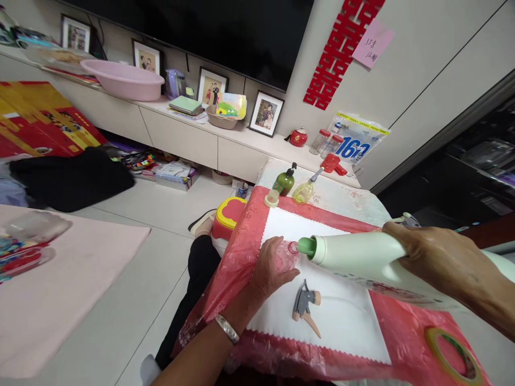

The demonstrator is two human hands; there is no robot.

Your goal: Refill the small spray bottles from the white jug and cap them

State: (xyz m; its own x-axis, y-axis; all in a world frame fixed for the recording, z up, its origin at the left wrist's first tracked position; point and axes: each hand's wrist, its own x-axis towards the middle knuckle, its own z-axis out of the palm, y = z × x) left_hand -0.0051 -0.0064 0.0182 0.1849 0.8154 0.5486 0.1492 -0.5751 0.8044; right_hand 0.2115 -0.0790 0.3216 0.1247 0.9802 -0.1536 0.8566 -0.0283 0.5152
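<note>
Currently my left hand (273,268) clasps the small clear bottle (290,253) near the worktop's (341,198) left edge. My right hand (438,257) grips the white jug (362,257), spout at its mouth. The spray head (304,305) lies off; I see no liquid flowing.

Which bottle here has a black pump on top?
The dark green bottle standing at the far end of the table, beside the pale yellow spray bottle. The big white bottle in the right hand has a green spout.

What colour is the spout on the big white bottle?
Light green spout on the white bottle; the head view shows it.
</note>
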